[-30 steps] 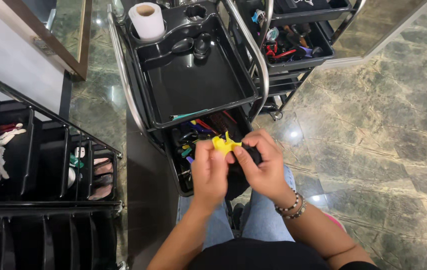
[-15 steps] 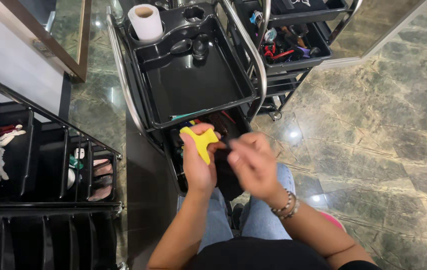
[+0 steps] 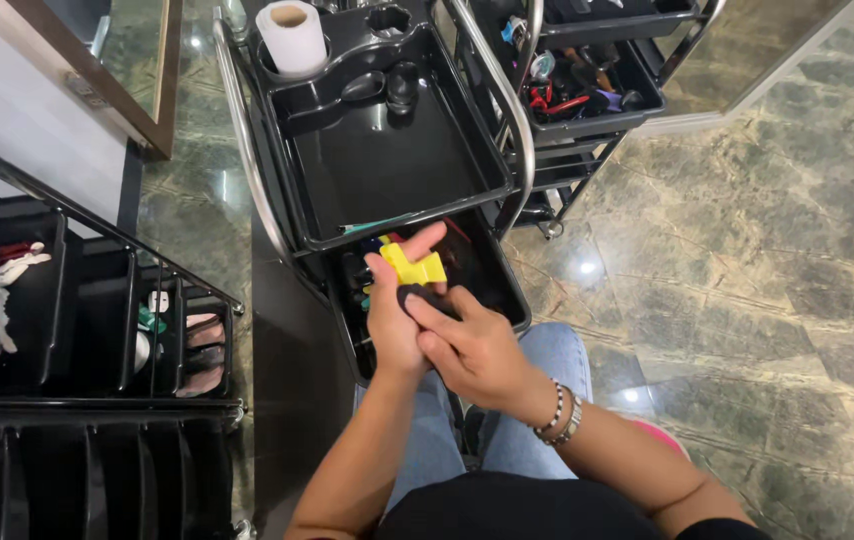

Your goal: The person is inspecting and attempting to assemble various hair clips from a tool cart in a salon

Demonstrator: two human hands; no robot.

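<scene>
Left hand (image 3: 394,310) grips the yellow clip (image 3: 413,267) over the open drawer (image 3: 507,290); right hand (image 3: 472,345) pinches a dark piece (image 3: 417,296) beside it.

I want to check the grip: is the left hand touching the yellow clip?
Touching. The head view shows the left hand with its fingers around the yellow clip, held above the open black drawer.

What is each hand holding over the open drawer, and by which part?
The left hand pinches a yellow clip at its lower end. The right hand fingers a small dark item against the left palm; its grip point cannot be told.
</scene>
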